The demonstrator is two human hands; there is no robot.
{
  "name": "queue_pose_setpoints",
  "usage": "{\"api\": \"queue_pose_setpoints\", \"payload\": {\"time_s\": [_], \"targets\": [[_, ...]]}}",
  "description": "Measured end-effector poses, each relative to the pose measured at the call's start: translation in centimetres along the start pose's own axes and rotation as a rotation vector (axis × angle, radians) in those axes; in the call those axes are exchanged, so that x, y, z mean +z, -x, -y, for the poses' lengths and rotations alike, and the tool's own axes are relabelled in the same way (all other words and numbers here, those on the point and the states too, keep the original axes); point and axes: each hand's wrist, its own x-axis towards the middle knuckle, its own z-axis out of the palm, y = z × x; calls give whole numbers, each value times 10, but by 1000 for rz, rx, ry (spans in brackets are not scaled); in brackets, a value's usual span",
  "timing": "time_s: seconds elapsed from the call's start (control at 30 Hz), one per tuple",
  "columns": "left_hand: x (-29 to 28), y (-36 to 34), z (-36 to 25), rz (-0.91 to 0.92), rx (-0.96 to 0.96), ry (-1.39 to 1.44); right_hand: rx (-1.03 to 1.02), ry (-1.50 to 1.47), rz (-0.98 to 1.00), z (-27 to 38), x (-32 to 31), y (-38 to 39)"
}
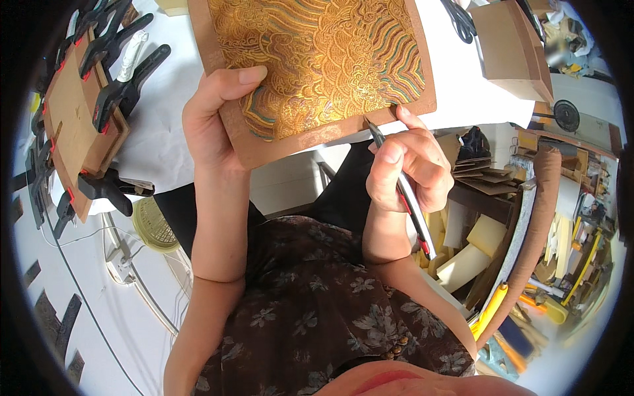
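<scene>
My left hand [218,119] grips the left edge of a brown board [264,155] covered in gold wave-patterned brocade [317,72], its thumb lying over the front face. My right hand [409,168] is closed round a slim silver, black and red pen [415,221], whose point is at the board's lower brown border. A fingertip of that hand meets the board's lower edge near the right corner. The board is held over a white-covered table [158,152], above my lap.
At the left, several black spring clamps [105,191] grip stacked boards [72,132]. A brown box [508,46] and black cord [462,20] sit at the top right. A green basket [155,224] is below the table; foam pieces [462,264] and a padded rail [545,198] are at the right.
</scene>
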Motion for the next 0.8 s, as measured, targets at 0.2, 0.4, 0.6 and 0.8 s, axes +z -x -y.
{"api": "queue_pose_setpoints", "payload": {"time_s": [0.2, 0.4, 0.6, 0.8], "targets": [[0, 0, 0, 22, 6, 25, -8, 6, -7, -1, 1, 0], [0, 0, 1, 21, 9, 14, -8, 14, 7, 0, 1, -1], [-1, 0, 0, 4, -6, -10, 56, -15, 21, 4, -1, 0], [1, 0, 1, 1, 4, -34, 93, -16, -10, 4, 0, 1]]}}
